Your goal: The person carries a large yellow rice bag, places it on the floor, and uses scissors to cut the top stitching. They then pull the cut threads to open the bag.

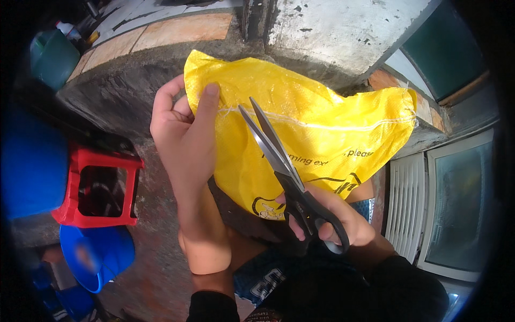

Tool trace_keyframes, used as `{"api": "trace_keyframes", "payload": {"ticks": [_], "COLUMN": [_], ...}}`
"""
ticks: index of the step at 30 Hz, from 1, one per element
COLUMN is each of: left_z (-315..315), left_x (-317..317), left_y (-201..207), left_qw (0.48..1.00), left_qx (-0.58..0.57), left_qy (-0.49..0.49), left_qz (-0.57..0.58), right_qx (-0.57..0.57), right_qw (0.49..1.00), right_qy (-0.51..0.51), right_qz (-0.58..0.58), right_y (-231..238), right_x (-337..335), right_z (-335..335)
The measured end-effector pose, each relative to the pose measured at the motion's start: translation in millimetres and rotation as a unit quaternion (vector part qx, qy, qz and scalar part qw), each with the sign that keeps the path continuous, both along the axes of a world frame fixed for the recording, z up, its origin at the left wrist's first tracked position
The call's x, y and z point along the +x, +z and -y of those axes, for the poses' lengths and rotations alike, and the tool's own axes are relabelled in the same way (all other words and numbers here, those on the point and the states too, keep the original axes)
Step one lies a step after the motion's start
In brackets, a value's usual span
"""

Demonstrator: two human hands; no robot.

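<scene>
A yellow woven plastic sack with a white stitched seam and black print spreads across the middle of the view. My left hand is closed on its left end, with the thumb on the front and the fingers behind. In my right hand is a pair of black-handled scissors, fingers through the handle loops. The blades stand slightly apart and point up and to the left. They lie in front of the sack, with their tips near the seam; I cannot tell whether they touch the cloth.
To the left are a red plastic stool, a large blue drum and a blue bucket. A green container stands at the upper left. Beyond the sack runs a tiled concrete ledge. A white-framed glass panel is at the right.
</scene>
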State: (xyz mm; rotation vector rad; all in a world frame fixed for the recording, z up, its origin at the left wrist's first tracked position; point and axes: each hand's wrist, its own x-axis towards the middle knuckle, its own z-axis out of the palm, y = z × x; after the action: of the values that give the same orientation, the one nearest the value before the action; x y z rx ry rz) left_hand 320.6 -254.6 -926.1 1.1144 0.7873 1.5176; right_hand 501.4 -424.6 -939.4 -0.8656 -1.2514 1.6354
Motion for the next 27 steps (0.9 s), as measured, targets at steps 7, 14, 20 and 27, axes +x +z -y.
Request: {"api": "trace_keyframes", "payload": {"ticks": [7,14,20,27], "left_z": [-1.1,-0.5,1.7,-6.3], "left_x": [-1.8,0.3,2.0,0.2], "left_y": [-2.1,-2.1,-1.6,-10.9], "left_qw": [1.0,1.0,1.0,0.999], "left_qx": [0.002,-0.003,-0.009,-0.036], "left_qy": [-0.004,0.009,0.021,0.002], "left_qz": [-0.005,0.015,-0.011,0.016], "right_qx": [-0.007,0.006,0.043,0.207], "right_qw": [1.0,0.999,0.993,0.946], "right_qy": [0.0,-0.035,-0.109,-0.144], "right_qz": [-0.009,-0.011,0.03,0.203], "right_y": [-4.7,-8.2,-29.8,-47.2], "right_x": [-3.5,-12.7,-35.5,-30.9], "right_z": [3.3,2.6,-7.9,-16.5]}}
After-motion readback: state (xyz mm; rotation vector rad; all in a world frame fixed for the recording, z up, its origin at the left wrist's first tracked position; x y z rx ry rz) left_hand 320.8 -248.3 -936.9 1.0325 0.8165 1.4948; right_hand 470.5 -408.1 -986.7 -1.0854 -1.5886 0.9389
